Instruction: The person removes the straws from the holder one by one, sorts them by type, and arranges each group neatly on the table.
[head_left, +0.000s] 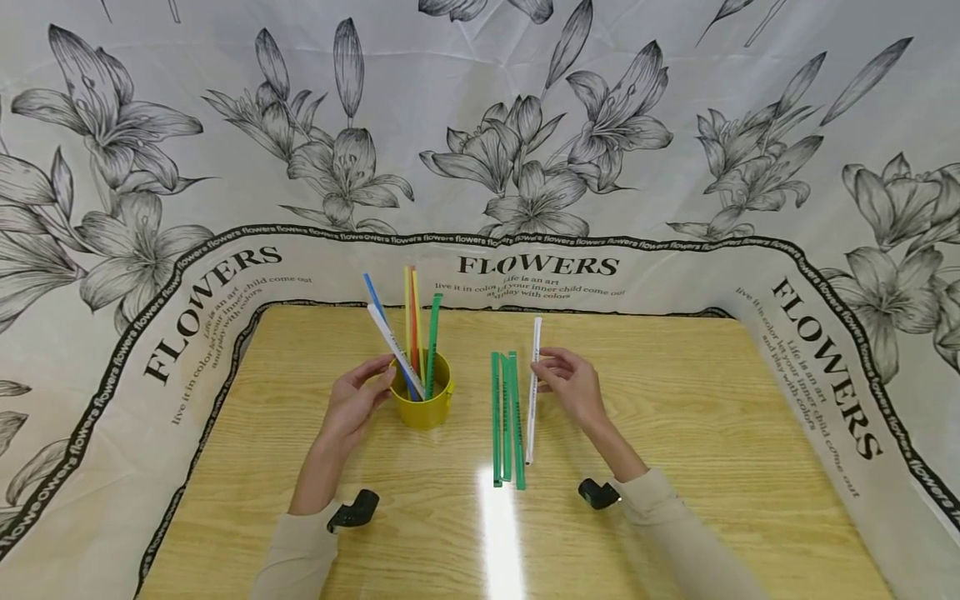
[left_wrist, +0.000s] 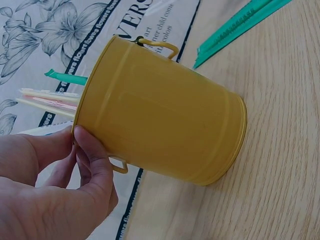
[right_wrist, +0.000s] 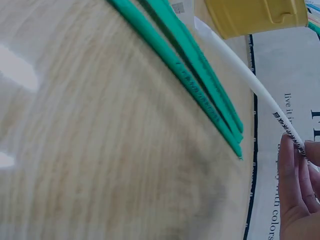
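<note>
My left hand (head_left: 356, 402) pinches the rim of a small yellow bucket (left_wrist: 165, 110) between thumb and fingers, close to one of its side handles. The bucket stands upright on the table. Straws lean inside it: a blue straw (head_left: 372, 290), a white straw (head_left: 387, 332), yellow ones, a red straw (head_left: 414, 325) and a green straw (head_left: 434, 333). With thumb and fingertips, my right hand (head_left: 573, 385) holds a white paper-wrapped straw (right_wrist: 240, 65) with dark print, around its upper part. Just left of that straw lie several green wrapped straws (head_left: 497, 425), side by side.
Beneath everything is a wooden table (head_left: 712, 467), bordered on the back and sides by a white cloth (head_left: 660, 275) printed with flowers and lettering. A bright light reflection (head_left: 501, 533) falls on the table's front middle. Black wrist cameras (head_left: 356, 510) show near both sleeves.
</note>
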